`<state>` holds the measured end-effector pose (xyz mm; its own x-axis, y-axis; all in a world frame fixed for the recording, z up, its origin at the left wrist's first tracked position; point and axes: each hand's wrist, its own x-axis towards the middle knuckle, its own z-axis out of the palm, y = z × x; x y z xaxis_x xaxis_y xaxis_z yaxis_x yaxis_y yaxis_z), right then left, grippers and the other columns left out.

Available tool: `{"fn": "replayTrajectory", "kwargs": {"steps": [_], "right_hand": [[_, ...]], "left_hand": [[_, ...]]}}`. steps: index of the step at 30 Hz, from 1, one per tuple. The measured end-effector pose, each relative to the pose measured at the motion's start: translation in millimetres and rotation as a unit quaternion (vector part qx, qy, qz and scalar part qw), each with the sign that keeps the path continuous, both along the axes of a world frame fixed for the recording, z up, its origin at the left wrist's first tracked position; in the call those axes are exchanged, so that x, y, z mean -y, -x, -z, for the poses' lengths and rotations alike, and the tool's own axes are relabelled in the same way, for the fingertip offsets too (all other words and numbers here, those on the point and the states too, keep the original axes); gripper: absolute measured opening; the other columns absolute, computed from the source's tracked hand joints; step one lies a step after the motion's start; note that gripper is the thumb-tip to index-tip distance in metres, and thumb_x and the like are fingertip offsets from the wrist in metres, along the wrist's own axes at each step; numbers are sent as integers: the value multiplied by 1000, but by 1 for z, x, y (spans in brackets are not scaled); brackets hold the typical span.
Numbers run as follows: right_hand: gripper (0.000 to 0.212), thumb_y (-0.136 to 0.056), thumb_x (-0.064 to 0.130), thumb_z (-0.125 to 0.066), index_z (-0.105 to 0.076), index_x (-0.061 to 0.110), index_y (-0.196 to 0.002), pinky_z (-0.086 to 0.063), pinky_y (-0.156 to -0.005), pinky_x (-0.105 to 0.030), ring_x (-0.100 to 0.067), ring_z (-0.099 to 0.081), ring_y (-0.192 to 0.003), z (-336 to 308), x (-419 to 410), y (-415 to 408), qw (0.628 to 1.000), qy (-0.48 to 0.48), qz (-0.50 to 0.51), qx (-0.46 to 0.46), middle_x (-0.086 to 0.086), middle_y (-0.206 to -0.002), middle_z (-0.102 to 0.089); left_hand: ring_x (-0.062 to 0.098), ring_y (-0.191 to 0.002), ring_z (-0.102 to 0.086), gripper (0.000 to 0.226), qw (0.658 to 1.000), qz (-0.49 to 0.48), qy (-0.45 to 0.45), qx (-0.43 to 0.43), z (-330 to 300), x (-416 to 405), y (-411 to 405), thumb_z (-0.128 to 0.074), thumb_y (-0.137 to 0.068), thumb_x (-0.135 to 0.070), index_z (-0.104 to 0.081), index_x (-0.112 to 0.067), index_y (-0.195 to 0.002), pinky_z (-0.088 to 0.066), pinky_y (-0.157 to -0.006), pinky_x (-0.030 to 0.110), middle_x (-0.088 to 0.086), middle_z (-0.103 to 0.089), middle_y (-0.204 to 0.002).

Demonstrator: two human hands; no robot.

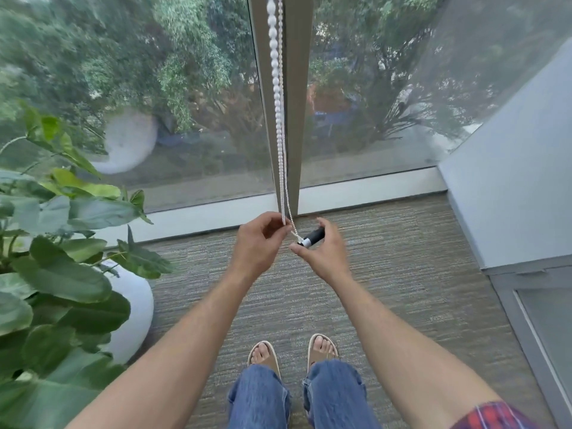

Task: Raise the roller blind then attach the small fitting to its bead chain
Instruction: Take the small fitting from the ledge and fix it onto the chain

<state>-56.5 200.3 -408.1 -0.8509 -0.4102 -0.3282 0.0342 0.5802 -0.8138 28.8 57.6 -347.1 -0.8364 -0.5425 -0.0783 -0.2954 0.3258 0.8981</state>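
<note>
A white bead chain (276, 97) hangs down in front of the brown window post (295, 119) as two strands. My left hand (259, 243) pinches the chain's lower end between thumb and fingers. A small black fitting with a white tip (312, 237) sits in my right hand (322, 252), its white end touching the bottom of the chain loop. The roller blind itself is out of view above; both glass panes show trees outside.
A large leafy plant (62, 243) in a round white pot (136, 308) stands close on the left. A grey wall (510, 196) and a glazed door frame (532, 320) close the right side. Striped carpet (387, 274) covers the floor around my sandalled feet.
</note>
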Motion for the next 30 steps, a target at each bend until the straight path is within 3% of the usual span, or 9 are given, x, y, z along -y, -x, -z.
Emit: {"fn": "replayTrajectory", "kwargs": {"steps": [3,5,16,20,24,30], "right_hand": [[93,-68,47,-87,-42,20,-144,-32,-93,-24,-6,-41,-110,37,-1,3,1000,-6,23,12,10,-120,-42],[92,-68,47,-87,-42,20,-143,-32,-91,-24,-6,-42,-108,60,0,5,999,-9,31,20,10,-119,-42],[91,-78,43,-81,-33,16,-149,-32,-95,-28,-13,-42,-117,175,5,10,996,-50,24,64,6,-118,-36],[94,-80,48,-77,-28,15,-153,-41,-107,-41,-21,-47,-126,205,9,10,992,-70,32,99,-2,-136,-44],[90,-84,56,-68,-27,16,-153,-38,-112,-54,-27,-44,-134,223,14,8,988,-82,23,132,-5,-147,-40],[61,-91,47,-67,-47,19,-141,-46,-104,-43,-19,-57,-115,239,19,7,976,5,47,212,-3,-131,-57]], "left_hand": [[9,-77,-69,8,1000,7,4,-2,33,0,2,-75,-87,-24,-70,-29,-88,-54,-71,24,-10,-74,-82],[11,-79,-70,7,1000,12,7,-3,52,-1,4,-75,-87,-24,-71,-29,-90,-56,-74,27,-9,-75,-84],[2,-75,-68,6,999,39,14,1,142,4,10,-75,-87,-17,-74,-22,-91,-49,-68,11,-11,-74,-81],[2,-71,-65,6,999,50,17,0,166,7,9,-74,-88,-14,-74,-18,-93,-48,-66,11,-7,-73,-80],[6,-76,-68,8,999,48,18,2,179,7,8,-74,-88,-14,-74,-18,-95,-51,-69,13,-5,-75,-83],[-1,-80,-69,12,997,73,33,5,187,7,12,-75,-86,-15,-76,-18,-98,-52,-75,11,-12,-75,-87]]}}
